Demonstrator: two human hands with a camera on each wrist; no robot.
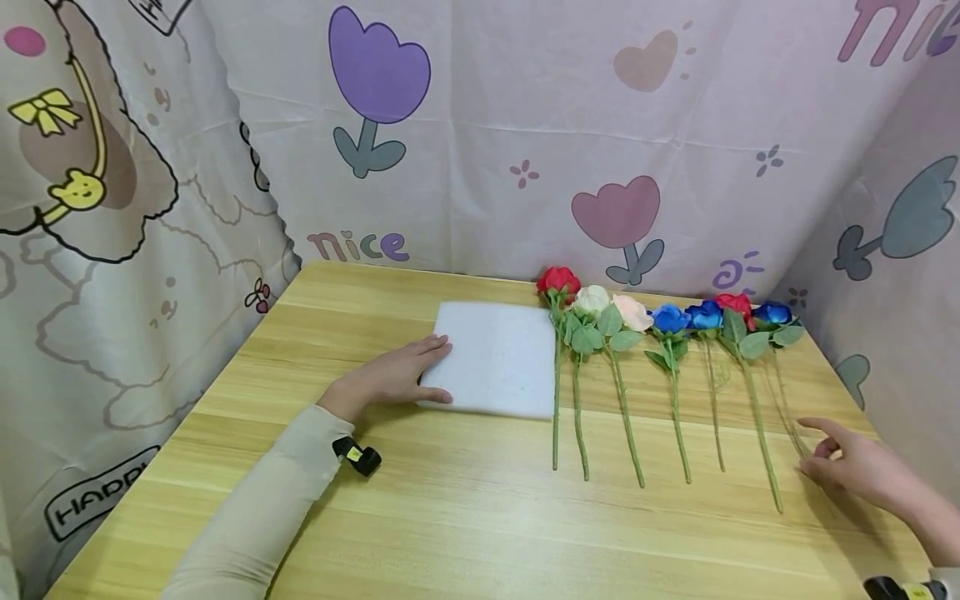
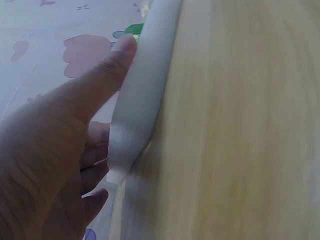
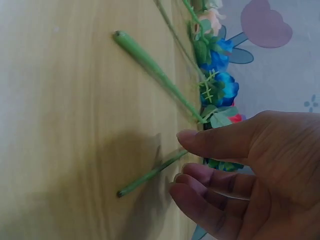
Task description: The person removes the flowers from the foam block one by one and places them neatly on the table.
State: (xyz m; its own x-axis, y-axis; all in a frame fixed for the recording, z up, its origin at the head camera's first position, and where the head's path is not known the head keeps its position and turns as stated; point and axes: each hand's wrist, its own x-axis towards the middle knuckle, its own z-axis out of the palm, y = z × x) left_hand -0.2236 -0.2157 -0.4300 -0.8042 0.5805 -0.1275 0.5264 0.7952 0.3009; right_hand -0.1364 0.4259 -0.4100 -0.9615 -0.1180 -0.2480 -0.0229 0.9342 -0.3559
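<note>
A white foam block (image 1: pixel 498 358) lies flat on the wooden table (image 1: pixel 480 517). My left hand (image 1: pixel 408 372) rests on its left edge, fingers fairly straight, the thumb at the near corner. The left wrist view shows that hand (image 2: pixel 65 125) with its thumb along the foam block (image 2: pixel 142 95). Several artificial roses lie in a row to the right, from a red rose (image 1: pixel 558 282) to a blue rose (image 1: pixel 772 313). My right hand (image 1: pixel 840 458) hovers open beside the rightmost thin stem (image 1: pixel 786 417). In the right wrist view its fingers (image 3: pixel 200 175) are just off a green stem (image 3: pixel 150 175), holding nothing.
Printed fabric curtains (image 1: pixel 480 150) enclose the table at the back and on both sides. Bare wood stretches along the front edge and the left side. A thicker stem (image 3: pixel 150 65) lies further from my right hand.
</note>
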